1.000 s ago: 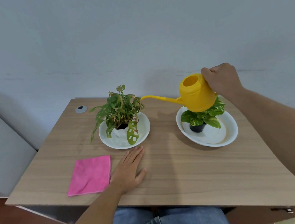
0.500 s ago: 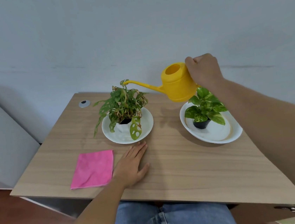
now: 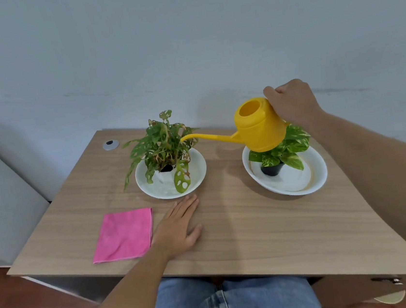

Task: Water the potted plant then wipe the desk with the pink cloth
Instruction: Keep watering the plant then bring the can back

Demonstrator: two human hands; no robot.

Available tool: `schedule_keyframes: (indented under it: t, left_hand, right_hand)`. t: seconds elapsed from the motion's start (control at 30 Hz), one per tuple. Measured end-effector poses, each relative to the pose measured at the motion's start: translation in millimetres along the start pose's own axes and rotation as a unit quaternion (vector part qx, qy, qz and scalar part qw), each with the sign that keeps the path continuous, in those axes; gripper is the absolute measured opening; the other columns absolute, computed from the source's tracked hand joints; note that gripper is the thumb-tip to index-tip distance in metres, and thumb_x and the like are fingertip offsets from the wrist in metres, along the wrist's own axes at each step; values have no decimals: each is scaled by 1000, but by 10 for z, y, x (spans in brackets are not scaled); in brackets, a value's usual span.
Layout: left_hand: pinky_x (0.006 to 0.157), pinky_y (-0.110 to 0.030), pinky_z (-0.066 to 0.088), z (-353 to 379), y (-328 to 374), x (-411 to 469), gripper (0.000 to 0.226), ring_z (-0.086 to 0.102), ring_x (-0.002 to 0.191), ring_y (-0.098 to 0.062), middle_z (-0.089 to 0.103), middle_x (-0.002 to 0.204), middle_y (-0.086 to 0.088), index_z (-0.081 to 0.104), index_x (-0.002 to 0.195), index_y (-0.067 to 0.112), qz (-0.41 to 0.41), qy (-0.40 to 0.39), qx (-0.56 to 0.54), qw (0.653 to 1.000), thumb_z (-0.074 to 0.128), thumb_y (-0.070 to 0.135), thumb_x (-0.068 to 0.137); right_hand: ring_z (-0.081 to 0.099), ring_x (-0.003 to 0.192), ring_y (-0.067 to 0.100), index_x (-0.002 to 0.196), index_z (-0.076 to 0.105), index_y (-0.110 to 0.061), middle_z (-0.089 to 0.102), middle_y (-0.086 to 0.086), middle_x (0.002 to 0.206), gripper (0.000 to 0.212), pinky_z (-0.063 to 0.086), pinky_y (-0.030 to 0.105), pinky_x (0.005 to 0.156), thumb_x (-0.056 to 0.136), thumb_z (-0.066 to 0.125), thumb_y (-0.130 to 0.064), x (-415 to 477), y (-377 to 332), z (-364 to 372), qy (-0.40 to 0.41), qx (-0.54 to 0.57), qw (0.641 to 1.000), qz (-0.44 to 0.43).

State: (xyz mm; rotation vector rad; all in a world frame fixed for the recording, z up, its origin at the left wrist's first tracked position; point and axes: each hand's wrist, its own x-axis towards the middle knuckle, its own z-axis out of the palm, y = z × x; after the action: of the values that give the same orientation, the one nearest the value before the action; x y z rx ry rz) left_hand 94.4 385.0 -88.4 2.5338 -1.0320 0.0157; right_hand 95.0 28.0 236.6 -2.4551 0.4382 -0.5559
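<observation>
My right hand [image 3: 292, 104] grips the handle of a yellow watering can [image 3: 259, 128], held in the air above the right plant [image 3: 285, 149]. Its long spout reaches left and its tip touches the leaves of the holey-leaved potted plant [image 3: 163, 148], which stands in a white pot on a white dish [image 3: 196, 172]. No water stream is visible. My left hand [image 3: 177, 229] lies flat on the wooden desk [image 3: 255, 223], fingers apart, just right of the folded pink cloth [image 3: 124, 235].
The right plant sits in a small black pot on a white oval dish [image 3: 318, 176] with a brown water ring. A round grey cable grommet [image 3: 110, 145] is at the desk's back left. A grey wall stands behind the desk; my knees are under its front edge.
The watering can has shifted and tipped so the spout now points lower, into the left plant's leaves. My left hand and the pink cloth stay in place.
</observation>
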Motion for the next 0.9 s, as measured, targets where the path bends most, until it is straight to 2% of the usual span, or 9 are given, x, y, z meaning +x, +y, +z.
schedule_keyframes:
  t: [0.17, 0.4, 0.77, 0.9]
  left_hand:
    - [139, -35, 4, 3, 2, 2, 78, 2, 170, -2, 13, 184, 14, 24, 176, 25, 3, 1, 4, 1000, 48, 58, 110]
    - [139, -34, 3, 6, -8, -8, 78, 0, 170, -1, 14, 184, 14, 24, 176, 24, 6, 3, 0, 1000, 50, 56, 110]
    - [138, -31, -1, -31, 23, -9, 78, 2, 170, -2, 13, 184, 14, 24, 176, 26, 1, 0, 4, 1000, 48, 60, 111]
    - [139, -34, 2, -40, 24, -7, 78, 0, 169, 0, 10, 184, 16, 22, 176, 26, 0, -5, 0, 1000, 48, 59, 110]
  right_hand:
    - [26, 55, 22, 57, 29, -17, 27, 5, 56, 52, 26, 35, 55, 99, 55, -34, 12, 139, -107, 24, 6, 999, 35]
    - [26, 53, 22, 56, 31, -15, 28, 7, 54, 52, 27, 33, 54, 102, 51, -27, -2, 132, -54, 37, 30, 998, 42]
    - [30, 52, 19, 56, 35, -18, 33, 3, 55, 51, 29, 32, 54, 100, 54, -33, -66, -118, 153, 10, 59, 998, 28]
    - [30, 51, 19, 56, 34, -17, 33, 2, 54, 52, 30, 32, 54, 99, 56, -35, -128, -95, 122, 8, 50, 998, 29]
